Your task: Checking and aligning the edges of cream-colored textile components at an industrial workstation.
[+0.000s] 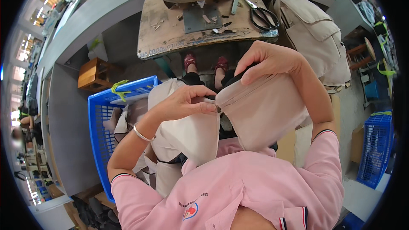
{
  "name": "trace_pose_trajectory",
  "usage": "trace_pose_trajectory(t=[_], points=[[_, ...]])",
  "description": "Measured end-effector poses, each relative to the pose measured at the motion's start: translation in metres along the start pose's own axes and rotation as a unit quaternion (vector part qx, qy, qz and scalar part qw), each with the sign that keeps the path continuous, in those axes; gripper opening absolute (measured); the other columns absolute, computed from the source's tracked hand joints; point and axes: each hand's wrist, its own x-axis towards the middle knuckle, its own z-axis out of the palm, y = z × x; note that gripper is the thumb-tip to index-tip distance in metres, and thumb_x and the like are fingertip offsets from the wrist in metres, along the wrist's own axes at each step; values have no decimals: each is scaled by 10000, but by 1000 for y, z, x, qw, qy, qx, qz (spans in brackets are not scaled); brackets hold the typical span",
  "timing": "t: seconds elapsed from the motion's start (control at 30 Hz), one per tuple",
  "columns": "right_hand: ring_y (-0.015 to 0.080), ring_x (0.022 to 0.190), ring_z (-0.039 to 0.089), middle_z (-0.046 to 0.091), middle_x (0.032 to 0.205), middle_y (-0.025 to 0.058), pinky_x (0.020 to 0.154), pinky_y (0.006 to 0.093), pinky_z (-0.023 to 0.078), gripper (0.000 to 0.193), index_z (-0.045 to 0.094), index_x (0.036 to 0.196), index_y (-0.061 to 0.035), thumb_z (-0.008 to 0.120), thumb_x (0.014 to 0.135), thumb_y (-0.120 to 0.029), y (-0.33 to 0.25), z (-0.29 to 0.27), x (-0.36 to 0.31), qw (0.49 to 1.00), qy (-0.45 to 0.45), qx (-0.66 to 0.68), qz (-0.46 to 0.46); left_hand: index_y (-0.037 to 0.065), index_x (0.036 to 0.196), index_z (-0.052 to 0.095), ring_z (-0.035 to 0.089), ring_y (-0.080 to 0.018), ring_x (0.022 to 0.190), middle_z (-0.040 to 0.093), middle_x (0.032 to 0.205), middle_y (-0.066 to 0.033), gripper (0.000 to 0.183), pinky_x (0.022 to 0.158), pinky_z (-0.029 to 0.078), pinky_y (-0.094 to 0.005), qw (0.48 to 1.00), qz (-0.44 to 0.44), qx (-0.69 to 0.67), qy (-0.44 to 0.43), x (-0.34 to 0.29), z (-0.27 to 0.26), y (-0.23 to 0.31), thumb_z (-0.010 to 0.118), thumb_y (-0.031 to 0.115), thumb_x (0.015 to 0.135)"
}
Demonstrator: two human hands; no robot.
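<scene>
Across my lap lies a beige fabric bag piece with dark trim, its left part [187, 132] and right part [266, 110] meeting at a narrow gap in the middle. My left hand [183, 104] is closed, thumb and fingers pinching the fabric's upper edge beside that gap. Higher up on the right, my right hand [272, 61] has its fingers curled over the top edge, where a black strip shows beneath them. A seam runs along the right part just under this edge. Whether both parts belong to one piece, I cannot tell.
Ahead stands a worn wooden work table [157, 21] with black-handled scissors [262, 17], a metal plate [200, 19] and scraps. A blue plastic basket [100, 132] of fabric pieces is at my left. Beige bags [313, 30] are piled right of the table. A wooden stool [94, 74] stands farther left.
</scene>
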Motion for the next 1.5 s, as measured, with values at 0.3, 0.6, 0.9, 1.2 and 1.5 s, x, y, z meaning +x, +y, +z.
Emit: trace_pose_trajectory(t=[0.3,0.6,0.9,1.2,1.5], points=[[148,840,639,724,946,44,780,327,514,172,737,1007,-33,627,949,-152,149,119,-1,890,39,406,204,46,960,755,558,-85,709,590,794,6,162,637,428,-231,983,81,132,104,35,1,35,760,64,799],[258,1292,521,468,1474,133,1073,396,412,907,346,1528,-90,417,904,-745,70,143,-26,761,110,524,-367,55,990,755,571,-143,768,611,834,-37,208,688,450,-268,985,130,106,42,74,18,6,772,65,783],[277,1218,532,535,1351,127,1053,384,384,608,474,1379,-21,719,897,-300,80,91,-48,746,619,-80,-233,40,1017,758,596,-173,767,626,824,-69,252,681,465,-281,977,157,145,11,102,36,6,799,129,785],[178,694,616,659,751,58,633,308,467,200,742,912,-37,814,780,-170,79,65,-33,936,347,-42,-42,9,962,752,610,-102,810,660,846,-28,211,724,479,-246,997,47,61,-12,77,-9,30,772,115,781],[154,716,618,676,780,77,677,297,474,222,743,937,0,810,752,-102,40,-38,56,924,346,-144,-73,-21,933,735,546,-46,672,640,797,14,168,621,441,-218,980,14,59,190,101,-90,36,727,125,851]])
